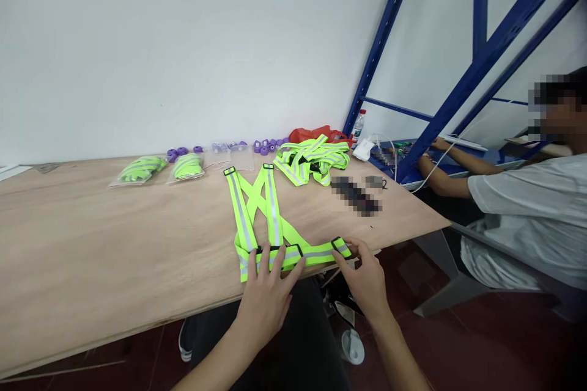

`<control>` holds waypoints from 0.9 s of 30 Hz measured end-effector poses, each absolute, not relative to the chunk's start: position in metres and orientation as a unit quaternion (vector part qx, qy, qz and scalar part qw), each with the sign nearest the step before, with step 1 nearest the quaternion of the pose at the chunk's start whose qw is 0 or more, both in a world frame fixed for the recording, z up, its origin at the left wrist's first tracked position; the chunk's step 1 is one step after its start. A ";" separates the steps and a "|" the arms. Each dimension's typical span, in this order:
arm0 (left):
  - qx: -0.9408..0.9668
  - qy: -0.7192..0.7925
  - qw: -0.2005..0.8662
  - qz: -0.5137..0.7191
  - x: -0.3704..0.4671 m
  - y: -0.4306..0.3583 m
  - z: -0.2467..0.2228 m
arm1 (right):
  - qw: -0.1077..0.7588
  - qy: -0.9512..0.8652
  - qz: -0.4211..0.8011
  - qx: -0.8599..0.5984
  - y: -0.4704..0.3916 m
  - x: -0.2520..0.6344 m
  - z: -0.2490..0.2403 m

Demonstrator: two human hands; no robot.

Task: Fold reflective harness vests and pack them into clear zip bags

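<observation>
A neon yellow reflective vest [274, 208] made of straps with silver stripes and black buckles lies spread near the table's front edge. Across its waist strap lies my left hand [266, 287], fingers spread and pressing down on it. My right hand [364, 275] pinches the strap's right end between thumb and fingers, at a black buckle [338, 245]. The shoulder straps run away from me and cross in an X behind.
Beyond the vest sits a pile of similar straps [316, 159], with a red bag [316, 133] behind. Bagged vests [142, 169], purple rolls [270, 145] and a bottle [358, 126] line the back. At right, a person [527, 195] works beside a blue frame [435, 122].
</observation>
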State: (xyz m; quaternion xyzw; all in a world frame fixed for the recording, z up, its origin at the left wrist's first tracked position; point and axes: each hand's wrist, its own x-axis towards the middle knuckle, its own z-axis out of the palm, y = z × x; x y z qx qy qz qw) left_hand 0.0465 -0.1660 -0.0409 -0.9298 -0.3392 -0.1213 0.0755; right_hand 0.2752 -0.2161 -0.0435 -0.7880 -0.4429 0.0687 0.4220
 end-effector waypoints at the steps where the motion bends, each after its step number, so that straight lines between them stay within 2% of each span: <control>1: -0.929 -0.339 0.076 -0.124 0.047 -0.166 -0.042 | 0.430 -0.441 0.067 -0.785 -0.215 0.274 -0.042; 5: -0.927 -0.343 0.080 -0.130 0.047 -0.166 -0.043 | 0.460 -0.424 0.064 -0.777 -0.212 0.277 -0.040; 14: -0.925 -0.350 0.075 -0.131 0.048 -0.166 -0.043 | 0.453 -0.422 0.116 -0.777 -0.208 0.288 -0.041; 20: -0.922 -0.354 0.086 -0.133 0.049 -0.166 -0.045 | 0.528 -0.427 0.230 -0.697 -0.210 0.292 -0.037; 27: -0.920 -0.355 0.093 -0.140 0.050 -0.166 -0.046 | 0.523 -0.390 0.422 -0.630 -0.215 0.297 -0.023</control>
